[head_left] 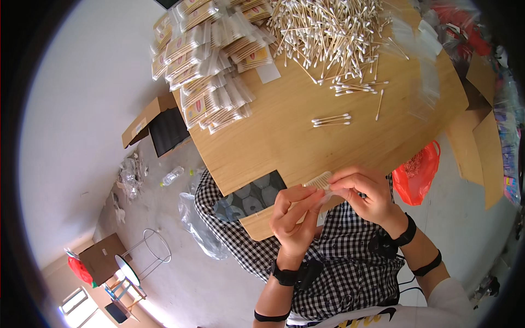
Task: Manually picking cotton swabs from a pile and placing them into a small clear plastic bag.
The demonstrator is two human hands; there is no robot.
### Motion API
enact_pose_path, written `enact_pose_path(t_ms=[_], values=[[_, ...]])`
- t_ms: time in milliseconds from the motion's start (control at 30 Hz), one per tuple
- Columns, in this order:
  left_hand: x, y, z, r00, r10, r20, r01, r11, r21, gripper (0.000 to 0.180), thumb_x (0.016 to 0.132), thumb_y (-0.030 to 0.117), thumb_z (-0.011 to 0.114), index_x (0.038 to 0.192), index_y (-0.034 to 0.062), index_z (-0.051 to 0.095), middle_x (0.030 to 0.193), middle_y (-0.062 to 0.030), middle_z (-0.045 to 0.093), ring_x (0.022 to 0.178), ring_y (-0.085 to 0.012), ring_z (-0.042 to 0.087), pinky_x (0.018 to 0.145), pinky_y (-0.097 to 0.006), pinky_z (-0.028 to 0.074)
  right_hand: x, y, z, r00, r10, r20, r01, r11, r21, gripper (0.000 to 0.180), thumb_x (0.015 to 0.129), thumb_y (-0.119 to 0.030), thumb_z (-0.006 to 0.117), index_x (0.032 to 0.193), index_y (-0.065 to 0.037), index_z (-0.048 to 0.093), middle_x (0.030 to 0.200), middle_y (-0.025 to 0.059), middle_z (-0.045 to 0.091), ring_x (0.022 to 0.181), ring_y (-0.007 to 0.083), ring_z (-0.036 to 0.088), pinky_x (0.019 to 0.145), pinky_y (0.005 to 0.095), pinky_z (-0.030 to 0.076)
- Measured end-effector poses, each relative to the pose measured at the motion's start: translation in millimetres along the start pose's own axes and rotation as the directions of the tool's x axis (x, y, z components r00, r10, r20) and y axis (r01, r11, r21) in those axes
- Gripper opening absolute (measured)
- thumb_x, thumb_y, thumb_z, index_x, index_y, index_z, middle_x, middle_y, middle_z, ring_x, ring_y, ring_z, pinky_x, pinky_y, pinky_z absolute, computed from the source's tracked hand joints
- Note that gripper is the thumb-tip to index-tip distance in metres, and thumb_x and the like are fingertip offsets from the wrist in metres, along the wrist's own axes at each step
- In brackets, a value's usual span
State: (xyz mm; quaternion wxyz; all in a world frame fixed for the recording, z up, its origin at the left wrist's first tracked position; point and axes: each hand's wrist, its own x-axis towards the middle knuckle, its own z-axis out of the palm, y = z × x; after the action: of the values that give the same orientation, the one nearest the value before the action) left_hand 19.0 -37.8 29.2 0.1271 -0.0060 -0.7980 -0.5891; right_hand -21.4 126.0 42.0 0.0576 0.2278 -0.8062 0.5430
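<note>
Near the table's front edge, my left hand [295, 220] and my right hand [365, 195] meet over a small clear packet of cotton swabs [318, 180]. Fingertips of both hands pinch its near end, and its row of pale sticks points away from me. The pinched end is mostly hidden behind the fingers. Beyond it, a few loose cotton swabs [331, 120] lie side by side on the wooden table [273, 136]. A single swab [379, 105] rests apart to their right, below a large heap of loose cotton swabs [333, 35].
Filled swab packets [202, 60] are stacked at the far left. Clear plastic sleeves [424, 71] lie at the table's right. A red plastic bag [416, 174] hangs beside the right edge, near an open cardboard box [476, 142]. A dark patterned sheet [251, 198] sits at the front left.
</note>
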Motion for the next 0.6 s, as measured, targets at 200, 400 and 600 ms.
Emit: enact_pose_path(t_ms=[200,400,600], values=[[-8,4,-4,0.999,-0.043,-0.012,0.043,0.999,0.020,0.021,0.068,-0.001,0.076,0.088,0.0075,0.073,0.087,-0.0054,0.063,0.082,-0.0201,0.060,0.086,-0.039,0.049,-7,-8,0,0.999,0.040,0.023,-0.040,0.999,0.001,0.007,0.077,0.002,0.067,0.079,-0.003,0.063,0.084,0.0058,0.068,0.067,0.0177,0.065,0.057,0.0266,0.051],[-9,4,-15,1.000,0.007,0.010,-0.008,0.997,0.076,0.017,0.070,0.001,0.076,0.086,0.0068,0.073,0.085,-0.0037,0.065,0.083,-0.0180,0.061,0.090,-0.042,0.046,-9,-7,7,0.993,0.115,0.040,-0.116,0.992,0.040,0.006,0.080,0.003,0.065,0.083,-0.001,0.062,0.085,0.0083,0.068,0.070,0.0179,0.066,0.059,0.0256,0.052],[-13,10,-16,0.999,0.041,0.015,-0.042,0.995,0.088,0.018,0.072,0.002,0.075,0.088,0.0076,0.073,0.085,-0.0030,0.065,0.086,-0.0176,0.061,0.090,-0.043,0.045,-10,-4,7,0.998,0.062,0.010,-0.063,0.997,0.033,0.003,0.082,0.002,0.062,0.084,0.000,0.061,0.086,0.0091,0.068,0.070,0.0163,0.065,0.060,0.0253,0.051]])
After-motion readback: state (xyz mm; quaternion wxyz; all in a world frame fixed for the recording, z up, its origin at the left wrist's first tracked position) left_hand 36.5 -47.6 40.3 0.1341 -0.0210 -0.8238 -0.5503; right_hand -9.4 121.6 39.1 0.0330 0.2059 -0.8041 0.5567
